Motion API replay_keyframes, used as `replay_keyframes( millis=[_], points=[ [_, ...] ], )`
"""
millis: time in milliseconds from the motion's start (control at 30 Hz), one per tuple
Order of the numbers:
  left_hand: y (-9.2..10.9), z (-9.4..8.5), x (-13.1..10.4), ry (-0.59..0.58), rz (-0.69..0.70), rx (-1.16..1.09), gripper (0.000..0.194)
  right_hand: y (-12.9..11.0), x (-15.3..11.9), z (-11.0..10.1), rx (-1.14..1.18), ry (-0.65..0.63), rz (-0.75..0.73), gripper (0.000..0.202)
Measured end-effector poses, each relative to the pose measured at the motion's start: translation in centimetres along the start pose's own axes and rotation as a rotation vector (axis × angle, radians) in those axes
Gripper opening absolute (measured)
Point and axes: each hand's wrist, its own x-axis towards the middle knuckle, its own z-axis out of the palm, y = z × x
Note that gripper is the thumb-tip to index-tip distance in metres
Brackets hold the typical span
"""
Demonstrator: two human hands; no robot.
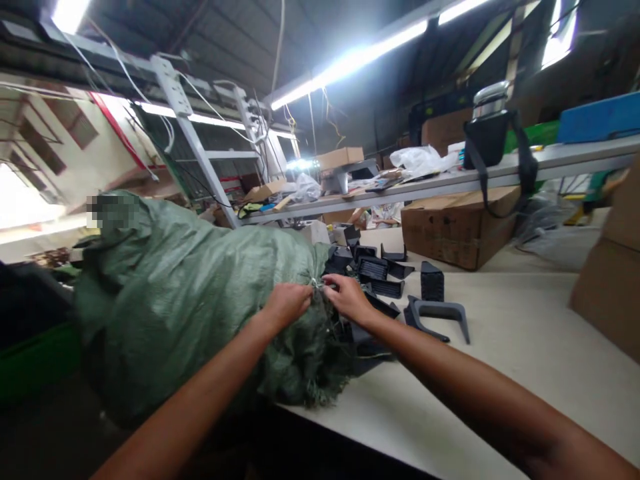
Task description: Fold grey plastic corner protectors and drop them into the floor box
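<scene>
A large green woven sack point(215, 273) lies on its side across the table's left edge, its frayed mouth gathered with a thin white string point(316, 283). My left hand point(290, 300) is closed at the string, on the sack side. Just right of it, my right hand point(345, 295) pinches the string between thumb and fingers. The two hands are close together, with a small gap between the fingertips. Dark plastic parts point(373, 269) lie in a loose pile beside the sack's mouth, partly behind my right hand.
A grey U-shaped part point(443, 310) rests on the pale table point(505, 320). Behind stands a cardboard box point(450, 230), under a cluttered shelf point(370, 199) that holds a black pouch point(485, 143) and a blue box point(600, 119). More cardboard point(613, 287) is at the right.
</scene>
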Motion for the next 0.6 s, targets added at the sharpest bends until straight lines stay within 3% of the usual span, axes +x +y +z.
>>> replay_keyframes(
  millis=[67, 133, 300, 367, 600],
  points=[
    [0.0, 0.0, -0.1, 0.022, 0.015, -0.015, 0.029, 0.7, 3.7, 0.7, -0.054, -0.014, 0.018, 0.03],
    [0.0, 0.2, -0.1, 0.043, 0.028, -0.033, 0.028, 1.6, 5.5, 1.8, -0.09, -0.054, 0.033, 0.025],
    [-0.4, 0.9, -0.8, 0.112, 0.051, -0.105, 0.029, 3.3, 6.9, 3.9, -0.112, -0.166, 0.144, 0.012],
    [-0.6, 1.2, -1.5, 0.151, 0.051, -0.141, 0.029, 3.8, 7.4, 4.5, -0.095, -0.203, 0.224, 0.017],
    [-0.1, 3.6, -3.1, 0.506, -0.016, -0.452, 0.024, 3.7, 9.3, 6.2, -0.083, -0.226, 0.446, 0.03]
  ],
)
